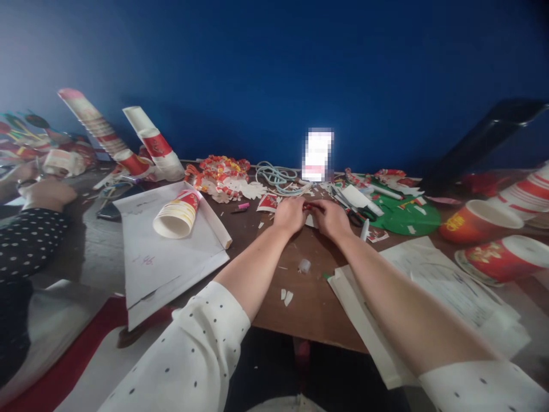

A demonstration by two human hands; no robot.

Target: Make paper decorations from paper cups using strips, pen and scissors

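Observation:
My left hand (291, 215) and my right hand (331, 218) meet over the middle of the brown table, fingers bent and pinched together. Between the fingertips is a small dark-red piece (307, 207), mostly hidden, possibly cut paper; its exact kind I cannot make out. A white scrap (310, 221) shows just below the fingers. Left of my left hand lies a red-and-white paper cutout (267, 202), with a pink marker cap (243, 206) farther left. Scissors (362, 216) with dark handles rest to the right of my right hand.
Stacked paper cups (158, 146) lean at the back left; another cup stack (174, 220) lies on white paper (171, 274). A lit phone (317, 154) stands against the blue wall. Cups (480, 222) and papers (454, 286) occupy the right. At far left, a co-worker's hand (47, 193) works.

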